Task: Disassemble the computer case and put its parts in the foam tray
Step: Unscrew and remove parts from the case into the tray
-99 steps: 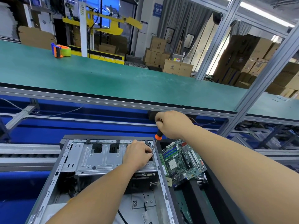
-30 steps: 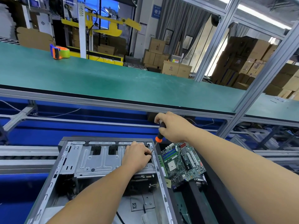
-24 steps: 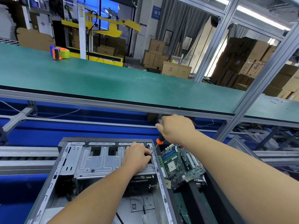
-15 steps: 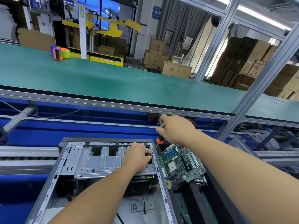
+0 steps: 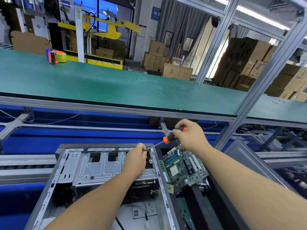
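Observation:
The open grey computer case lies in front of me, its metal drive cage across the far end. My left hand hovers over the cage's right end, its fingertips pinching something small at the tip of the screwdriver. My right hand grips the orange and black handle, the shaft slanting down-left to the case's far right corner. A green motherboard lies tilted in the black foam tray to the right of the case.
A long green bench runs across behind, with an orange and green tape dispenser at its far left. Aluminium frame posts rise at the right. Blue panels and a roller conveyor lie to the left. Cardboard boxes are stacked beyond.
My right hand has lifted and swung right, tilting the screwdriver flatter. My left hand has slid to the cage's far right corner and now pinches at the screwdriver tip.

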